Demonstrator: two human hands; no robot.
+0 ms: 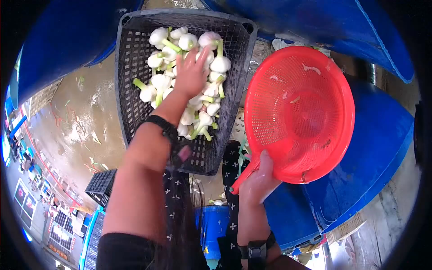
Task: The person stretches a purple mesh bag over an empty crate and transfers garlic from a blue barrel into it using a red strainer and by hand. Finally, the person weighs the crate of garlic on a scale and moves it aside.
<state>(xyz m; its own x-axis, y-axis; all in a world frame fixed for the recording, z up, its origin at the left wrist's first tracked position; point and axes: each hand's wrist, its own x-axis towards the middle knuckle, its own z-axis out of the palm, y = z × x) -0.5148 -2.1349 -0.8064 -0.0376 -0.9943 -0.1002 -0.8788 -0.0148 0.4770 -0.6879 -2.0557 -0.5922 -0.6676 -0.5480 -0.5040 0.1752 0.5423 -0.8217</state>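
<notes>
White garlic bulbs [160,82] with short green stems lie heaped in a black plastic crate [189,13]. My left hand [191,76] rests on top of the heap, fingers spread and palm down, touching several bulbs. With my right hand [258,177] I grip the handle of a red plastic strainer [347,103], to the right of the crate. The strainer's bowl faces up toward me, and only a few scraps of peel cling inside it. Part of its handle is hidden by my fingers.
Blue plastic containers [360,148] stand on the right, with more blue sheeting [63,36] at the top left. A small black crate [100,186] sits lower left. Scraps litter the wet floor [90,103]. A blue bucket [213,227] stands below, between my legs.
</notes>
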